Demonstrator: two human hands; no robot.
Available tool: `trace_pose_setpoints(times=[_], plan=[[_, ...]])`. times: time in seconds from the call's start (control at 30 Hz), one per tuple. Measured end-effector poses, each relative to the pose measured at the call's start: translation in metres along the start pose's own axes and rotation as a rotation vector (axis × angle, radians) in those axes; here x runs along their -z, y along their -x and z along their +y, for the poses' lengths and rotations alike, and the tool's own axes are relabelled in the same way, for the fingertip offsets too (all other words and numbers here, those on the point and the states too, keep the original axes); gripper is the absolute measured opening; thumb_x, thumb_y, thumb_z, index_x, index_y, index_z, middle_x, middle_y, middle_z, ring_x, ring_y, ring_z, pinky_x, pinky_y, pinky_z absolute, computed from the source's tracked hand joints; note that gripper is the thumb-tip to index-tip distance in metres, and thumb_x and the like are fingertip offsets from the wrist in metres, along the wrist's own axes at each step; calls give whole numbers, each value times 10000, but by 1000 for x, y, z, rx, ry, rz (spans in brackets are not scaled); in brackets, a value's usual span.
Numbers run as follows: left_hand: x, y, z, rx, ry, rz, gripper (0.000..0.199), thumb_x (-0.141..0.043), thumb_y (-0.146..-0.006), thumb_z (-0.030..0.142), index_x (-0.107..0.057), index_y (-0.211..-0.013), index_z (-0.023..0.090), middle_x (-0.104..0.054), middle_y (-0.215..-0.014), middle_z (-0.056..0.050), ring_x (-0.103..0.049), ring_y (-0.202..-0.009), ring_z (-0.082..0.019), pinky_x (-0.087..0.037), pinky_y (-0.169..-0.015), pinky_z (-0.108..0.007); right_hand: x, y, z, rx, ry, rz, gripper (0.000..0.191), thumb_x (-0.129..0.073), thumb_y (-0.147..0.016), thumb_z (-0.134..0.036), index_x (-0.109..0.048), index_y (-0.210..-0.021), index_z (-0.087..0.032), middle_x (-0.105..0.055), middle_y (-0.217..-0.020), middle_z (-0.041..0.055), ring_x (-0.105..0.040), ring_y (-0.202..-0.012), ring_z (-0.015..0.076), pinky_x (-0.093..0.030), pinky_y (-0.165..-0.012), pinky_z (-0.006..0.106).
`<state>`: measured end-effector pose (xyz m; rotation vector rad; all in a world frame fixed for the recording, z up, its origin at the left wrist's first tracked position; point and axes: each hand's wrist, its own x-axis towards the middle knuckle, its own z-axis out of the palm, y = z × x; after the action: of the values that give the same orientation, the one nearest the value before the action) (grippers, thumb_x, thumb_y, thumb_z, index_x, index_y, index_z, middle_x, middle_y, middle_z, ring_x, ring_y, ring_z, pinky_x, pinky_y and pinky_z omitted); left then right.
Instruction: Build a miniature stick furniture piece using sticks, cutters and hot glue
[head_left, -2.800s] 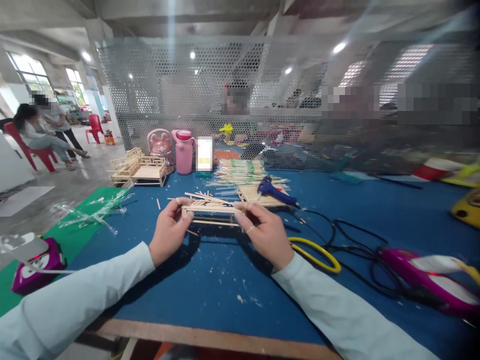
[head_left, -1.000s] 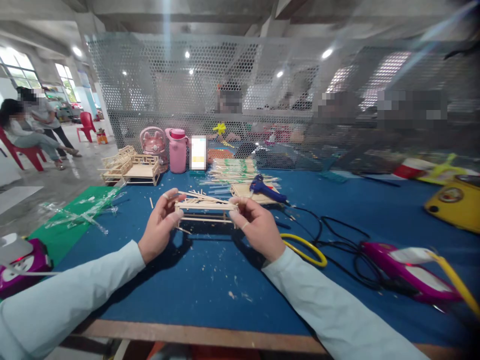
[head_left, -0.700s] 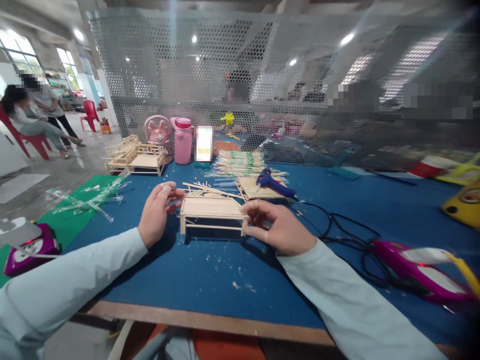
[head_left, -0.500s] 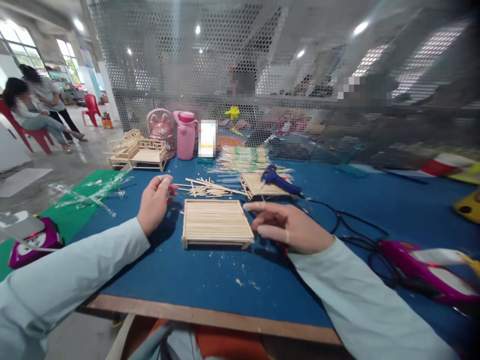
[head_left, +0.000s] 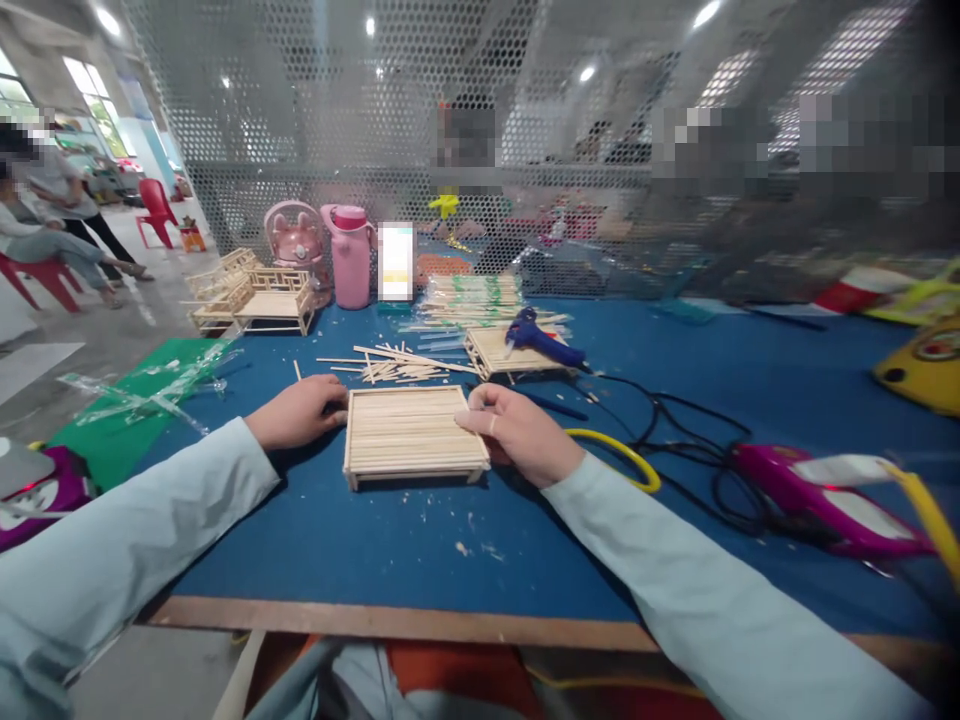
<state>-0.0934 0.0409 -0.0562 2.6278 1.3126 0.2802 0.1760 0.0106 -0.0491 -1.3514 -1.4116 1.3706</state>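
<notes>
A small rectangular platform point(head_left: 405, 430) made of pale wooden sticks stands on the blue tabletop in front of me, on short legs with a raised rim. My right hand point(head_left: 521, 432) pinches its right edge, thumb on top and the other fingers partly hidden at the side. At its left edge, my left hand point(head_left: 300, 412) has its fingers curled against the frame. A thin stick point(head_left: 297, 370) juts up behind the left hand; I cannot tell whether the hand holds it. Just behind the platform lies a pile of loose sticks point(head_left: 401, 365).
A blue glue gun point(head_left: 544, 340) rests on a second stick platform point(head_left: 487, 350). Black cords point(head_left: 667, 410) and a yellow loop point(head_left: 630, 455) lie to the right. Finished stick furniture point(head_left: 277, 305), a pink bottle point(head_left: 351, 260) and bundled sticks point(head_left: 472, 298) stand along the mesh screen point(head_left: 300, 120).
Both hands have come in to the platform: the right now grips its right edge, and the left has lowered to its left edge. The view has shifted slightly, and a yellow loop shows beside my right wrist.
</notes>
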Motion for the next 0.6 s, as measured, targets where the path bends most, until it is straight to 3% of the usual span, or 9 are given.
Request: trace_pose_setpoints(times=[0.13, 0.43, 0.53, 0.6], plan=[[1, 0, 1, 25, -103, 5, 205, -466, -830, 234, -657, -811, 161, -659, -853, -84, -598, -810, -201, -452, -737, -288, 4, -3, 2, 8, -54, 32, 368, -680, -548, -351, -350, -648, -223, -381, -382, -132, -301, -293, 31, -202, -283, 153], [-1, 2, -27, 397, -261, 155, 238, -423, -825, 250, -641, -830, 155, -656, -877, -133, -616, -837, -281, -469, -737, -373, 13, -8, 8, 55, 18, 102, 282, -631, -610, -362, -392, -675, -225, -408, -375, -123, -309, -272, 49, -215, -291, 184], [-3, 2, -14, 422, -249, 330, 315, -428, -833, 283, -568, -1067, 126, -610, -1062, -160, -575, -989, -296, -458, -843, -418, 17, -6, -1, 89, 74, 123, 295, -670, -618, -377, -430, -672, -214, -449, -425, -107, -363, -307, 52, -266, -329, 188], [-4, 3, 4, 273, -144, 554, 376, -392, -863, 295, -481, -1184, 120, -570, -1171, -150, -526, -1095, -269, -421, -939, -426, 26, 1, -10, 176, 174, 203, 266, -632, -675, -415, -473, -695, -203, -511, -502, -74, -426, -360, 63, -334, -383, 201]])
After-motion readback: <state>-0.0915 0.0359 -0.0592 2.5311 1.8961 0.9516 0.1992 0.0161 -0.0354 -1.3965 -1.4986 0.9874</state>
